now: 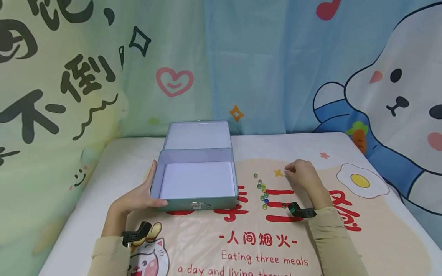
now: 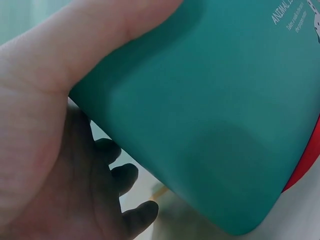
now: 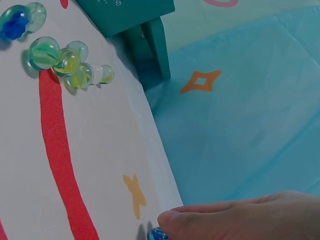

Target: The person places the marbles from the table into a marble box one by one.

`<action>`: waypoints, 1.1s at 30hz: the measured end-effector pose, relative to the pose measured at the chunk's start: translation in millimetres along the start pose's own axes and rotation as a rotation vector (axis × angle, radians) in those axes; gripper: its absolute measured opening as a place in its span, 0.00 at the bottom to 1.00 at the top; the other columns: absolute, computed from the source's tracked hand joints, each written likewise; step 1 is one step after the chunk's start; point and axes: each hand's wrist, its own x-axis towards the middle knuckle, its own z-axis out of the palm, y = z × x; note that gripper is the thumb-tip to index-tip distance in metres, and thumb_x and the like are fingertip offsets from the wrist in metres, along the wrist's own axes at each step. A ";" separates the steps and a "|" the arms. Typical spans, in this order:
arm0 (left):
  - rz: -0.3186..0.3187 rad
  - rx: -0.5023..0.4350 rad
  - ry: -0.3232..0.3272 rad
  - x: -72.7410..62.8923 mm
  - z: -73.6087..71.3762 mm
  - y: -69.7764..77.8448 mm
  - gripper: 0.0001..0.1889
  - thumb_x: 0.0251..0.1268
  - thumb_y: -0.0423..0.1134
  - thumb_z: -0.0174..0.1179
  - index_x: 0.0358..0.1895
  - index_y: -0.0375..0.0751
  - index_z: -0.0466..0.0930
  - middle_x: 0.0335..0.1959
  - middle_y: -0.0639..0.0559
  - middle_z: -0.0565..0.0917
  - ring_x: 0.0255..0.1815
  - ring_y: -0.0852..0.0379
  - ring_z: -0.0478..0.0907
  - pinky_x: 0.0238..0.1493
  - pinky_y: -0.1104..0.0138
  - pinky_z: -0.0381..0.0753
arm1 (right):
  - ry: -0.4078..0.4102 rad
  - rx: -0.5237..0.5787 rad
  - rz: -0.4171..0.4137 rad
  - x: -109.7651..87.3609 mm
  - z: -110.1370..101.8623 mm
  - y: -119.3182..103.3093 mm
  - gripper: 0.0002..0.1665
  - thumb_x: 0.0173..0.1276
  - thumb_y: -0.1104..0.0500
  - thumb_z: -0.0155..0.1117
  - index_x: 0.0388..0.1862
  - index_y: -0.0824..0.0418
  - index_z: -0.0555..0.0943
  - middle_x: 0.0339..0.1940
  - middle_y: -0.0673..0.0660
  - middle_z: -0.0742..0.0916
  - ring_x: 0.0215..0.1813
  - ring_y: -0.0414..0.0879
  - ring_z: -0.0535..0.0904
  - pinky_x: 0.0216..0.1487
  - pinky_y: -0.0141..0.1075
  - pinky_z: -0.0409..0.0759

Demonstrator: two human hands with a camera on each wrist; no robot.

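A green tin box point(image 1: 179, 203) with a pale interior stands with its hinged lid point(image 1: 197, 136) folded back. My left hand point(image 1: 138, 195) holds its front left corner, the thumb across the front face and the fingers along the left side. In the left wrist view, the thumb lies over the green face and the other fingertips are beyond its edge. Right of the box, my right hand point(image 1: 304, 178) pinches a blue glass marble point(image 3: 158, 234) close over the cloth. Several glass marbles point(image 1: 263, 188) lie between the box and this hand.
One more marble point(image 1: 284, 205) lies near the right wrist camera point(image 1: 300, 211). A printed tablecloth point(image 1: 193, 237) covers the table, and a patterned curtain point(image 1: 248, 69) hangs directly behind it. The raised lid stands close to the curtain.
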 end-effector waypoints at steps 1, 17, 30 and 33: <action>-0.002 0.006 0.001 0.1 0.0 0.4 0.70 0.45 0.47 0.73 0.71 0.63 0.12 0.75 0.43 0.21 0.75 0.37 0.30 0.68 0.35 0.43 | 0.002 -0.001 -0.001 0.0 0.0 0.1 0.15 0.64 0.61 0.64 0.47 0.68 0.83 0.44 0.66 0.84 0.44 0.56 0.76 0.50 0.49 0.77; -0.034 0.028 -0.016 1.2 -1.8 0.2 0.69 0.46 0.49 0.72 0.70 0.68 0.12 0.76 0.45 0.21 0.75 0.37 0.35 0.68 0.36 0.48 | 0.055 0.001 -0.015 1.6 5.6 2.2 0.12 0.66 0.64 0.61 0.45 0.69 0.84 0.46 0.68 0.83 0.49 0.60 0.76 0.55 0.54 0.75; 0.005 0.041 -0.032 1.2 -6.2 -2.3 0.68 0.47 0.50 0.70 0.70 0.65 0.12 0.76 0.43 0.22 0.74 0.36 0.37 0.68 0.38 0.49 | 0.081 -0.011 -0.004 1.8 15.3 1.0 0.13 0.66 0.62 0.61 0.44 0.68 0.84 0.44 0.65 0.82 0.47 0.59 0.75 0.52 0.52 0.77; 0.024 0.035 -0.038 0.8 -7.5 -5.7 0.68 0.47 0.51 0.70 0.71 0.64 0.13 0.76 0.42 0.23 0.74 0.35 0.37 0.68 0.39 0.48 | 0.084 -0.019 -0.013 2.2 15.7 -0.3 0.12 0.66 0.62 0.61 0.44 0.68 0.85 0.43 0.65 0.82 0.47 0.59 0.75 0.52 0.52 0.77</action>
